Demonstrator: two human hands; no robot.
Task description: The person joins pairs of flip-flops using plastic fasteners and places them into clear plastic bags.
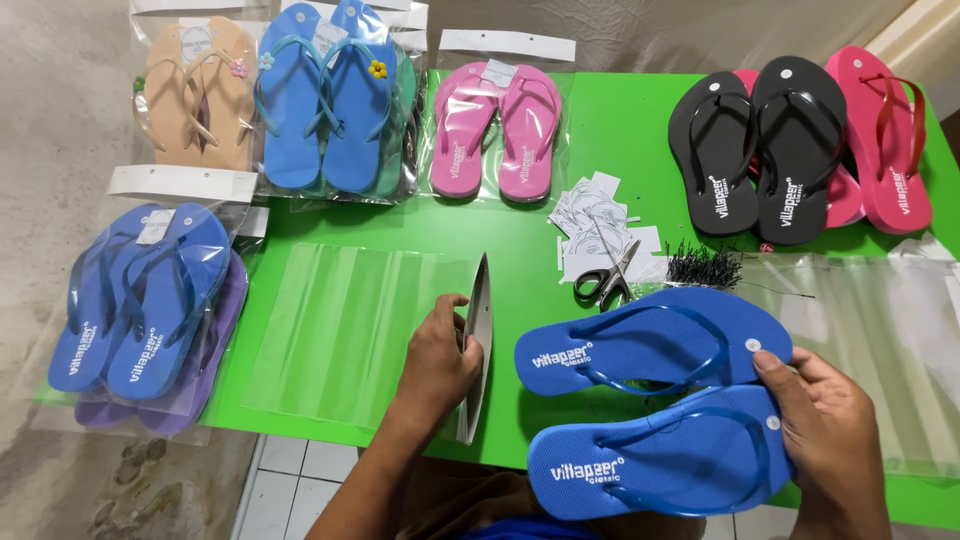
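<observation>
My right hand grips the toe ends of a pair of blue flip-flops, held flat side by side above the near edge of the green table. My left hand holds up the open mouth of a clear plastic bag, pinching its white header card on edge. The bag lies flat on the table to the left of that hand. The flip-flops' heels point toward the bag's opening, a short gap away.
Packed pairs lie around: blue over purple at left, beige, blue and pink at the back. Loose black and red flip-flops lie back right. Scissors, paper labels, black tag pins and more clear bags are mid-table.
</observation>
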